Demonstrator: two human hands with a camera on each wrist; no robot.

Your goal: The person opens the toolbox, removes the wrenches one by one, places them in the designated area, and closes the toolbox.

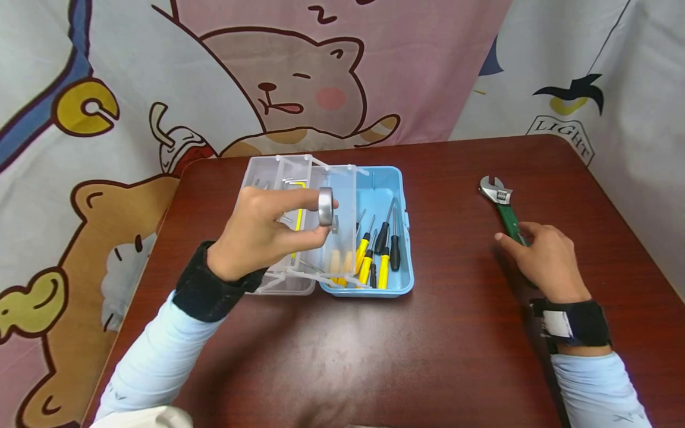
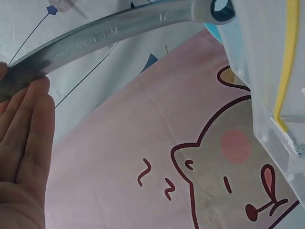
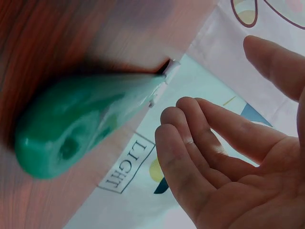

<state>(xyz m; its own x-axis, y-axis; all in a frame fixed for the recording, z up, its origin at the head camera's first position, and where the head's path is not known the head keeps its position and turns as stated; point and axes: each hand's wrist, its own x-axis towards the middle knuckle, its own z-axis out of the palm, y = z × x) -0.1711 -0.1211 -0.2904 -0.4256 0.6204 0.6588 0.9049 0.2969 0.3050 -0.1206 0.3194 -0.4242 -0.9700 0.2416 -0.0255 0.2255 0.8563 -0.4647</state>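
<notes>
With left hand (image 1: 254, 229) pinches a metal wrench (image 2: 113, 36) over the toolbox (image 1: 369, 293), with loose, empty right hand (image 1: 551, 260) hovers by the green wrench (image 1: 508, 217) toward the table's (image 1: 455, 345) far right corner, and could drop the former through a slipping pinch.

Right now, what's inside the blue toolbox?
Several screwdrivers with yellow and black handles lie inside the blue toolbox. The translucent tray overlaps its left side; what's under it shows only faintly. Anything beneath the screwdrivers is hidden.

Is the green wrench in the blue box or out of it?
Out: in the head view, the green wrench lies on the brown table, right of the blue box, by the right hand.
</notes>
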